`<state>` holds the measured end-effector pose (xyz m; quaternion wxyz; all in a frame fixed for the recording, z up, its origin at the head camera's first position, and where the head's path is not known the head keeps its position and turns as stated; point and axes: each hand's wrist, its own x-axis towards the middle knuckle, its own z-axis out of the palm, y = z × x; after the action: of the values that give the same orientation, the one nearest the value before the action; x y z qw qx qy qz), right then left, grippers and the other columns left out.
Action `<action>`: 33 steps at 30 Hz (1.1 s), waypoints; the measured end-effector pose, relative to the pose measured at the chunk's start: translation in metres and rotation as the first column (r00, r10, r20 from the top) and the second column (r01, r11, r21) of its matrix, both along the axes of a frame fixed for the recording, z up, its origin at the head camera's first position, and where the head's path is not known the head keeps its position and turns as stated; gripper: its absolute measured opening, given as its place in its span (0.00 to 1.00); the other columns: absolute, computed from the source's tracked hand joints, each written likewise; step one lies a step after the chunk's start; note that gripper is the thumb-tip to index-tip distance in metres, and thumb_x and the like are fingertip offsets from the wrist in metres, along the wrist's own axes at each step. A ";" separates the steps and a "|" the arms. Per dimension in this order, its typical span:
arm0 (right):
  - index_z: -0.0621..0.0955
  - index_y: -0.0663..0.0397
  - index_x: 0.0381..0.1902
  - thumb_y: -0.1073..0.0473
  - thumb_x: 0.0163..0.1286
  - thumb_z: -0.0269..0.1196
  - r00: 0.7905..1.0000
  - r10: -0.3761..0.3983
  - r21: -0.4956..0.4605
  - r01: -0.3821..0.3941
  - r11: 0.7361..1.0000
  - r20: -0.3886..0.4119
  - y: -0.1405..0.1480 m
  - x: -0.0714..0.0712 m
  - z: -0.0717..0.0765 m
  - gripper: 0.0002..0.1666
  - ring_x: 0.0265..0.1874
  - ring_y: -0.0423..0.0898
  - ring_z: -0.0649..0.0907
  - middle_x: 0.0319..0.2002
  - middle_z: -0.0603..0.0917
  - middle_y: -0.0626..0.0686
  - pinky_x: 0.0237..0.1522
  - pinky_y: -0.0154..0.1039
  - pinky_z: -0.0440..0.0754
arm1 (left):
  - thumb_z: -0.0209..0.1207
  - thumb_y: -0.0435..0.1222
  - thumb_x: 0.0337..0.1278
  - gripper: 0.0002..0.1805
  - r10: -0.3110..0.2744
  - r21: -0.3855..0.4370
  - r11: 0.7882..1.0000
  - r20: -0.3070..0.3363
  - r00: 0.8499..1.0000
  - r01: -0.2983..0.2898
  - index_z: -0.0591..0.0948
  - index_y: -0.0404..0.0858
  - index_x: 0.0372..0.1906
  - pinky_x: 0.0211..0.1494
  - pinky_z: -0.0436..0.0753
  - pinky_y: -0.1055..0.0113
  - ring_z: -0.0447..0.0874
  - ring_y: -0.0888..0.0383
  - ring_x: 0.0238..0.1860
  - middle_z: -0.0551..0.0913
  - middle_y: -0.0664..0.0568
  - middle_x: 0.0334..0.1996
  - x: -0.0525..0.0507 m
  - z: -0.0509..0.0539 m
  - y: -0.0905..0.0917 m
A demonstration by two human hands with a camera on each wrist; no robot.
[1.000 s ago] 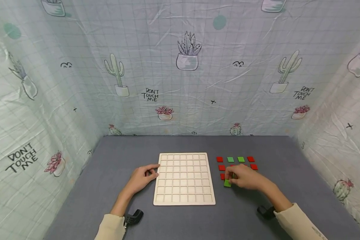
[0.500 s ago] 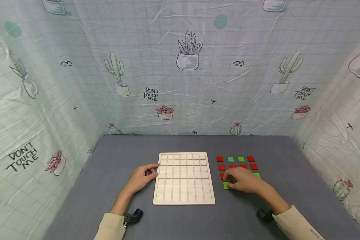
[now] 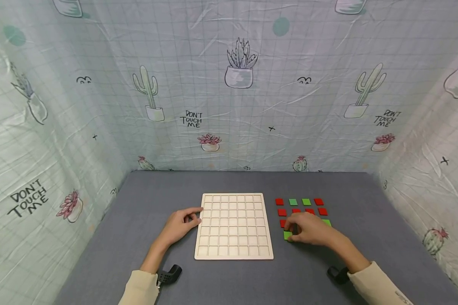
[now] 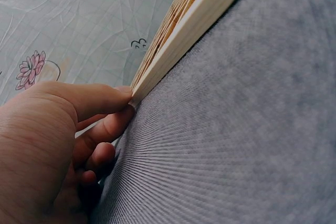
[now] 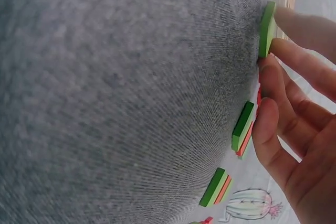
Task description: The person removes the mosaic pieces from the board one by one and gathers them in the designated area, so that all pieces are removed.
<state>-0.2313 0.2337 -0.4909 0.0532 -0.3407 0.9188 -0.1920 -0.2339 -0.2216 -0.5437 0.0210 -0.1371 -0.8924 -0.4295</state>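
A pale wooden grid board [image 3: 233, 226] lies on the grey tabletop. My left hand [image 3: 181, 224] touches its left edge with thumb and index fingertips; in the left wrist view the thumb [image 4: 105, 100] meets the board's corner. To the right of the board, my right hand [image 3: 309, 228] pinches a green square tile [image 3: 287, 235] between thumb and index finger. That tile [image 5: 267, 30] lies flat at the near end of the tile rows, partly hidden by the fingers. The other right fingers curl loosely over neighbouring tiles.
Red tiles [image 3: 279, 201] and green tiles [image 3: 306, 201] lie in rows right of the board, several covered by the right hand. Another green tile [image 3: 326, 222] shows behind that hand. A patterned cloth [image 3: 229, 127] rises beyond the table's back edge.
My right hand has shifted slightly toward me with the green tile, which now sits straighter below its row. During the last half second it barely moves. The left hand stays on the board edge.
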 end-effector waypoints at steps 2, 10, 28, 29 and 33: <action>0.86 0.41 0.37 0.56 0.59 0.78 1.000 0.005 0.000 -0.005 1.000 0.008 0.001 0.000 0.000 0.11 0.31 0.34 0.80 0.35 0.84 0.39 0.34 0.33 0.79 | 0.67 0.41 0.68 0.20 -0.003 -0.001 1.000 -0.001 1.000 0.003 0.85 0.45 0.62 0.31 0.71 0.69 0.71 0.65 0.22 0.85 0.60 0.33 0.000 -0.001 0.000; 0.87 0.40 0.38 0.58 0.59 0.77 0.999 0.021 0.003 -0.021 1.000 0.027 0.001 -0.001 0.002 0.11 0.32 0.34 0.80 0.36 0.84 0.39 0.35 0.33 0.79 | 0.67 0.41 0.68 0.20 0.003 -0.002 1.000 -0.002 1.000 -0.003 0.85 0.45 0.62 0.31 0.71 0.69 0.71 0.65 0.22 0.85 0.60 0.32 -0.002 0.001 -0.001; 0.86 0.40 0.39 0.53 0.69 0.72 1.000 -0.003 -0.059 0.002 0.998 -0.011 0.011 -0.004 0.011 0.03 0.28 0.28 0.75 0.34 0.84 0.35 0.32 0.32 0.77 | 0.67 0.41 0.67 0.19 0.006 -0.009 1.000 0.006 1.000 -0.006 0.85 0.46 0.61 0.30 0.71 0.69 0.71 0.65 0.22 0.85 0.61 0.33 0.001 -0.001 -0.001; 0.86 0.39 0.39 0.53 0.69 0.71 1.000 -0.005 -0.059 0.005 0.998 -0.014 0.012 -0.005 0.012 0.03 0.28 0.28 0.76 0.34 0.84 0.35 0.33 0.32 0.77 | 0.67 0.41 0.67 0.19 0.009 -0.007 1.000 0.009 1.000 -0.009 0.85 0.46 0.61 0.30 0.71 0.70 0.71 0.65 0.22 0.85 0.61 0.33 0.001 0.000 -0.001; 0.87 0.40 0.39 0.52 0.71 0.70 1.000 -0.008 -0.063 0.007 0.998 -0.009 0.013 -0.007 0.012 0.02 0.30 0.29 0.78 0.34 0.84 0.34 0.34 0.32 0.78 | 0.67 0.41 0.67 0.19 0.009 -0.006 1.000 0.011 1.000 -0.009 0.85 0.46 0.61 0.31 0.71 0.69 0.72 0.65 0.22 0.85 0.61 0.32 0.000 0.001 0.000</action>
<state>-0.2384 0.2469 -0.4785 0.0374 -0.3396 0.9139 -0.2194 -0.2336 -0.2215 -0.5426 0.0177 -0.1307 -0.8943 -0.4277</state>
